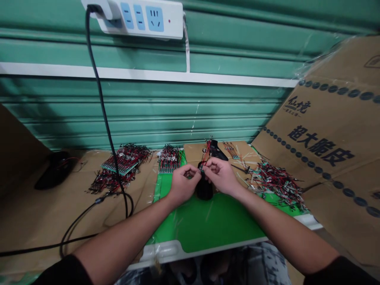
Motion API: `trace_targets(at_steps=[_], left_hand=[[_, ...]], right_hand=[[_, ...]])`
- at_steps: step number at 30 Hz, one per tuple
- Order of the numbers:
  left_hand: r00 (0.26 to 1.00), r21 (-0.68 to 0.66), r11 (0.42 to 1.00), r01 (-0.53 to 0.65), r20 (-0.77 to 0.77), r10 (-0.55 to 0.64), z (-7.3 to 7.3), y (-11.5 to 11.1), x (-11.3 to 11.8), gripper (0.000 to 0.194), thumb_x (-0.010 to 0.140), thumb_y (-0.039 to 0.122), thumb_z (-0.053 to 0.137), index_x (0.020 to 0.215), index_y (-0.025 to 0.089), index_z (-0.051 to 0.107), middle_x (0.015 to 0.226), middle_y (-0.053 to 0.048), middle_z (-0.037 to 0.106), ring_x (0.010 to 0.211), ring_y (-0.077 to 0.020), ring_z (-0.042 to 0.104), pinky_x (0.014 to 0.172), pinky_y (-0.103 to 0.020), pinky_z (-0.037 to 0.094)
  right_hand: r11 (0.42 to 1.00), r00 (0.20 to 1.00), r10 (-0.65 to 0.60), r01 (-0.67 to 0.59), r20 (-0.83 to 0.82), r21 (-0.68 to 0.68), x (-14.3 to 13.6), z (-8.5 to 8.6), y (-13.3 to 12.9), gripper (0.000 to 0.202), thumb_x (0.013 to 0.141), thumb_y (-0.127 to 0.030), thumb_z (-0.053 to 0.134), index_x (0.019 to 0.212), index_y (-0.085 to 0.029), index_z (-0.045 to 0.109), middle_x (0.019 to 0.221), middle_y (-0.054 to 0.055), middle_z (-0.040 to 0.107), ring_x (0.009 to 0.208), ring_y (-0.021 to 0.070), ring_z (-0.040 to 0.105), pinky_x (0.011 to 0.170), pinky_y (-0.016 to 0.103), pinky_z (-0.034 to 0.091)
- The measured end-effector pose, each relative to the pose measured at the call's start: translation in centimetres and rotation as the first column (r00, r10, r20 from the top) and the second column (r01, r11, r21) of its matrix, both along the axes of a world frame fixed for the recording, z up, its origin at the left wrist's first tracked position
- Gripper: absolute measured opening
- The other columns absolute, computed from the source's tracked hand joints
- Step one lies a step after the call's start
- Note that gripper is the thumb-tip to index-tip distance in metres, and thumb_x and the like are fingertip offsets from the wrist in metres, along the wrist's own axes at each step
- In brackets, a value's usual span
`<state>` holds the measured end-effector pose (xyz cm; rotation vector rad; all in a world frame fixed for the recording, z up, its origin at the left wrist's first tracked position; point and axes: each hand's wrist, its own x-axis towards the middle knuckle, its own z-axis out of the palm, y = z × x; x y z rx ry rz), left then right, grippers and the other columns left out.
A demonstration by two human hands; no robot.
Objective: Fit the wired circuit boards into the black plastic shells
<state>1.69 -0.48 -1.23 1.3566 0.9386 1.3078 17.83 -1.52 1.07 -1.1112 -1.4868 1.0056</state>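
My left hand and my right hand meet over a green board, their fingertips pinched close together. Between them is a small part with red and black wires; its details are too small to tell. A black object stands on the board just under my fingertips. Behind my right hand lies another black item. To the left of my hands, a green circuit panel with rows of wired parts rests at the board's back edge.
Piles of wired parts lie at the left and right. A black cable hangs from a white power strip. Cardboard rises at the right. A black object sits far left.
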Motion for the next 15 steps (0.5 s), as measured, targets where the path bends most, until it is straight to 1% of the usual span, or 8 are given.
trace_targets(at_steps=[4, 8, 11, 15], left_hand=[[0.996, 0.068, 0.997, -0.033, -0.083, 0.038, 0.0, -0.2, 0.0, 0.016, 0.074, 0.031, 0.072, 0.067, 0.017, 0.068, 0.063, -0.001, 0.066, 0.058, -0.0126, 0.057, 0.059, -0.024, 0.045], [0.983, 0.149, 0.985, -0.086, -0.145, 0.108, 0.2, -0.3, -0.1, 0.017, 0.076, 0.029, 0.070, 0.064, 0.017, 0.067, 0.062, 0.000, 0.064, 0.059, -0.0121, 0.055, 0.060, -0.024, 0.044], [0.984, 0.141, 0.981, -0.130, -0.104, 0.145, 0.3, 0.0, -0.2, 0.019, 0.077, 0.032, 0.070, 0.066, 0.017, 0.067, 0.061, 0.000, 0.063, 0.057, -0.0115, 0.053, 0.057, -0.023, 0.043], [0.985, 0.064, 0.983, -0.172, -0.003, 0.173, 0.4, 0.7, -0.4, 0.020, 0.077, 0.036, 0.073, 0.071, 0.017, 0.069, 0.062, 0.000, 0.064, 0.056, -0.0121, 0.056, 0.054, -0.022, 0.044]], right_hand=[[1.000, 1.000, -0.013, 0.013, -0.004, -0.011, -0.2, -0.3, 0.1, 0.026, 0.083, -0.044, 0.071, 0.081, -0.021, 0.058, 0.058, -0.003, 0.061, 0.047, 0.0137, 0.060, 0.045, 0.023, 0.048], [0.998, 0.998, -0.046, 0.045, 0.034, 0.038, -0.3, -0.5, 0.2, 0.020, 0.082, -0.037, 0.069, 0.078, -0.021, 0.059, 0.059, -0.003, 0.059, 0.049, 0.0123, 0.057, 0.046, 0.022, 0.044], [0.994, 0.994, -0.064, 0.056, 0.088, 0.095, -0.1, -0.3, 0.1, 0.015, 0.080, -0.032, 0.067, 0.075, -0.020, 0.060, 0.059, -0.003, 0.057, 0.050, 0.0112, 0.053, 0.047, 0.021, 0.040], [0.982, 0.979, -0.080, 0.045, 0.186, 0.186, 1.6, 0.4, 0.2, 0.007, 0.076, -0.024, 0.063, 0.071, -0.019, 0.062, 0.057, -0.004, 0.053, 0.049, 0.0095, 0.043, 0.048, 0.021, 0.034]])
